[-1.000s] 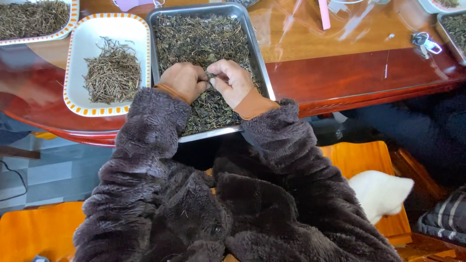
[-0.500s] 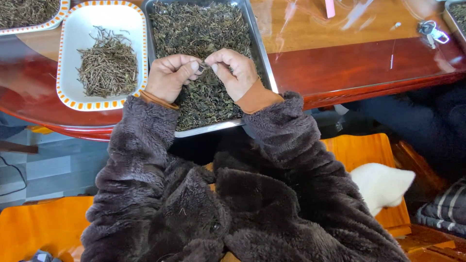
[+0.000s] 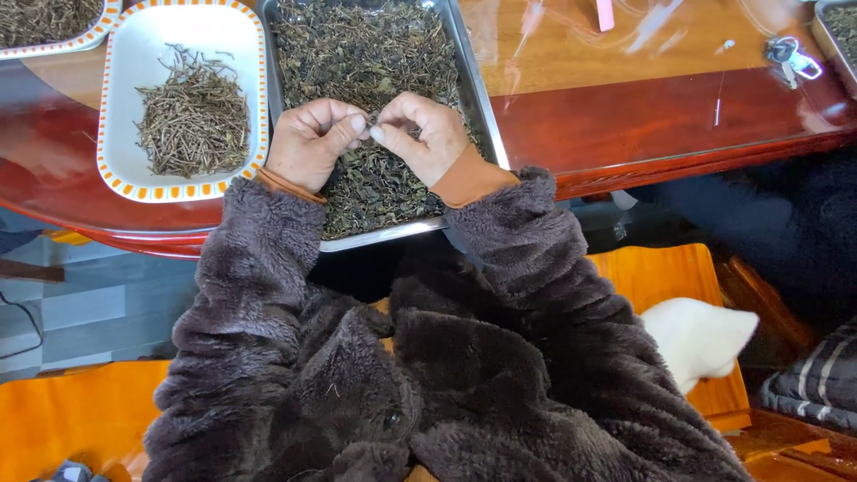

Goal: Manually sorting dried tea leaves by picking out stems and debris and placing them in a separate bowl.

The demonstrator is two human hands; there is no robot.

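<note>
A metal tray [image 3: 474, 85] full of dark dried tea leaves [image 3: 357, 45] lies at the table's near edge. Above its near half my left hand [image 3: 311, 141] and my right hand [image 3: 420, 134] meet, fingertips pinched together on a small piece of tea leaf [image 3: 372, 120] between them. Both wrists rest low over the leaves. To the left stands a white dish with an orange rim [image 3: 120, 89] that holds a small heap of thin stems [image 3: 195, 116]. My sleeves are dark brown and fuzzy.
A glossy reddish wooden table [image 3: 643, 125] runs to the right, with keys [image 3: 791, 55] near the far right. Another dish of leaves [image 3: 45, 22] sits at the top left. Below are orange seats [image 3: 71, 419] and a white object [image 3: 696, 335].
Both hands have lifted slightly off the leaves and drawn together, fingertips now pinching a small piece between them. The view has shifted a little down the table.
</note>
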